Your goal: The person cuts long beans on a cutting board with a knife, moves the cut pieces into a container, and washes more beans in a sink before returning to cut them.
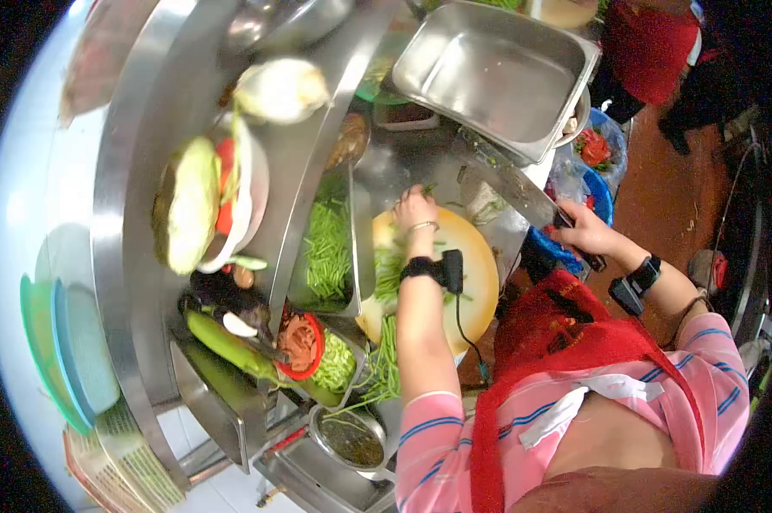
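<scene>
My right hand is closed round the handle of a cleaver, its broad blade held out over the counter, right of the cutting board. My left hand is at the far edge of the round yellowish cutting board, fingers curled, with green stalk pieces showing at the fingertips. More cut green stalks lie on the board, partly hidden by my left forearm. Left of the board, a metal tray holds a heap of cut green pieces. Long uncut stalks lie at the board's near side.
A large steel pan stands beyond the board. Nearer are a red bowl of pinkish slices and a metal strainer. The shelf at left carries a white bowl and pale vegetables. Lined blue bins and another person are at right.
</scene>
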A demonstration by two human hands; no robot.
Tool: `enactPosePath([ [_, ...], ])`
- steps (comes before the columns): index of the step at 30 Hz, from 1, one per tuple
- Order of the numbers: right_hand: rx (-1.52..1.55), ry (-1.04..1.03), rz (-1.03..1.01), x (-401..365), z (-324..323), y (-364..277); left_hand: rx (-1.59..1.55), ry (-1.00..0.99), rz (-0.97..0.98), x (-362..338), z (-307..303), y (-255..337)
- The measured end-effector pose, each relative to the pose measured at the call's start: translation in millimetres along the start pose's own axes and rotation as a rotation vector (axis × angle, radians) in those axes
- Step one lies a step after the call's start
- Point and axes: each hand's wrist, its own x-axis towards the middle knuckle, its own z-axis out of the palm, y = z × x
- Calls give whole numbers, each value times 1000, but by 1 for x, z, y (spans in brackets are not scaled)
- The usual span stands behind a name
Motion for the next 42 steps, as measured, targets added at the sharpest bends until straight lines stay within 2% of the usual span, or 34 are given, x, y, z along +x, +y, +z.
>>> enactPosePath([
  [1, -25, -20, 73, -8, -4, -11, 0, -13, 14, 8, 5, 7],
  [3, -97, 44, -40, -15, -7, -6, 280, -164, -154, 20, 12, 17],
  [7, -98, 40, -95, -19, -17, 11, 236, -285, -181, 35, 4, 22],
  [9, -162, 35, -124, -19, -19, 14, 178, -298, -134, 32, -1, 19],
  [11, -166, 28, -104, -16, -21, 16, -116, -388, 45, 27, 4, 11],
  [13, -177, 13, -85, -14, -20, 12, -184, -441, 21, 16, 1, 23],
  [15, -49, -1, -25, -13, -15, -3, 303, -435, 261, 9, 6, 32],
  [16, -54, -8, -27, -10, -15, 2, 323, -353, 334, 9, 16, 28],
  [19, -85, -5, -80, -1, -15, 21, 325, -286, 379, 4, 12, 25],
  [20, -81, -12, -82, 0, -15, 21, 323, -286, 369, 1, 5, 21],
  [22, -80, -31, -88, 1, -15, 21, -19, -122, 243, -6, -23, 2],
  [23, -113, -29, -104, 3, -14, 21, 21, -130, 159, -10, -56, -3],
  [24, -145, -27, -121, 5, -13, 21, 76, 59, 219, -15, -79, -20],
  [25, -146, -39, -126, 8, -10, 18, 68, 95, 67, -25, -114, -28],
  [27, -323, -127, -72, 20, -2, 13, 191, 174, -89, -40, -162, -58],
  [28, -515, -154, -239, 33, 3, 20, 205, 180, -141, -45, -174, -76],
  [29, -516, -169, -246, 45, 11, 23, 219, 184, -195, -53, -181, -91],
  [30, -760, -132, -349, 57, 24, 20, 255, 248, -190, -64, -181, -94],
  [31, -1002, -87, -456, 69, 36, 15, 175, 293, -103, -75, -179, -93],
  [32, -1002, -96, -467, 79, 47, 9, 94, 336, -13, -87, -172, -89],
  [33, -1051, -100, -458, 88, 58, 3, 8, 235, -20, -99, -153, -88],
  [34, -1101, -105, -449, 96, 66, 0, -267, 111, -125, -117, -124, -90],
  [35, -1104, -114, -457, 104, 72, 0, -313, -60, -232, -134, -119, -64],
  [36, -1187, -111, -494, 110, 78, 1, -293, -68, -188, -150, -91, -65],
  [37, -1269, -108, -528, 112, 83, 2, -237, 11, -94, -158, -59, -73],
  [39, -1342, -162, -515, 106, 89, 1, -223, 52, -141, -168, -29, -71],
  [41, -1421, -214, -496, 96, 89, 1, -72, 197, -350, -168, -13, -68],
  [42, -1366, -243, -536, 88, 88, 3, -92, 200, -394, -165, -9, -70],
])
